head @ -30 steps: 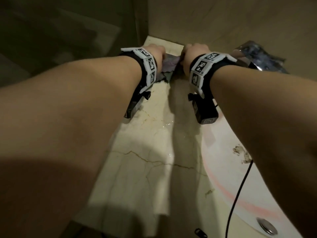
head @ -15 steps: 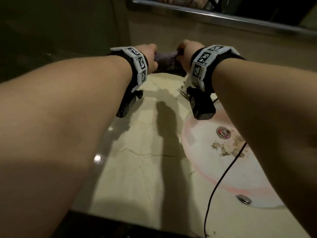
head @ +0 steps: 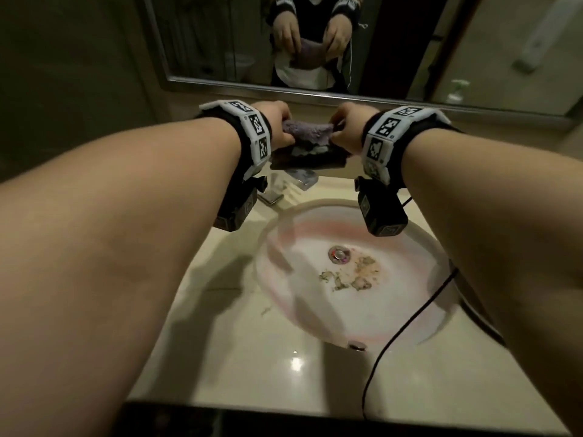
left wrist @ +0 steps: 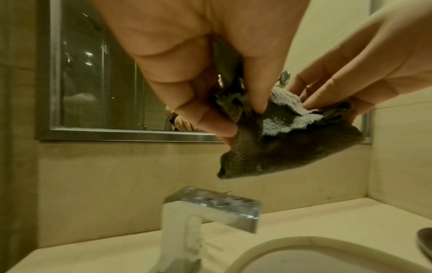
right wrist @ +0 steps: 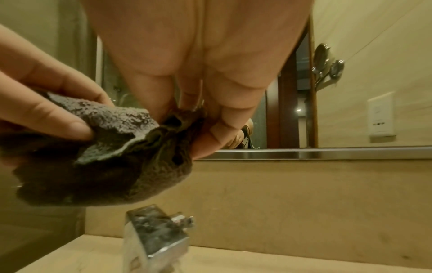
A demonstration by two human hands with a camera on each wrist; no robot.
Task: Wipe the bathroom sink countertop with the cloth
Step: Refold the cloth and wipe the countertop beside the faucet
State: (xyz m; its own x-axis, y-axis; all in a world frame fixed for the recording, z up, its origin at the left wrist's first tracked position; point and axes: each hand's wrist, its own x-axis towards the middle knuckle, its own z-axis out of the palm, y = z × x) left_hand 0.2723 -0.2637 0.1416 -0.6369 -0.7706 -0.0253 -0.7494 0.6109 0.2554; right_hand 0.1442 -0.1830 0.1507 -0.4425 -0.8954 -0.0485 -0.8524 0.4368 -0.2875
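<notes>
Head view first: both arms stretch out over the basin, and the cloth [head: 306,138] hangs in the air between the two hands, up above the faucet [head: 285,187] and clear of the countertop [head: 220,351]. Left hand [head: 277,127] has its fingers curled in, pinching the cloth's left end; right hand [head: 345,129] does the same on the right end, thumb and fingers closed on the fabric. Left wrist camera gives it close up: fingertips [left wrist: 258,106] digging into the dark, fuzzy cloth [left wrist: 280,147], a paler patch showing on its upper side, the other hand's fingers gripping the far edge. Right wrist camera agrees, cloth [right wrist: 105,166] bunched and sagging below the knuckles, the chrome faucet [right wrist: 156,238] right beneath it, not touching. Down below, the sink [head: 284,294] shows crumbly debris [head: 353,275] beside the drain [head: 339,254], and the mirror [head: 410,42] reflects both hands on the cloth.
</notes>
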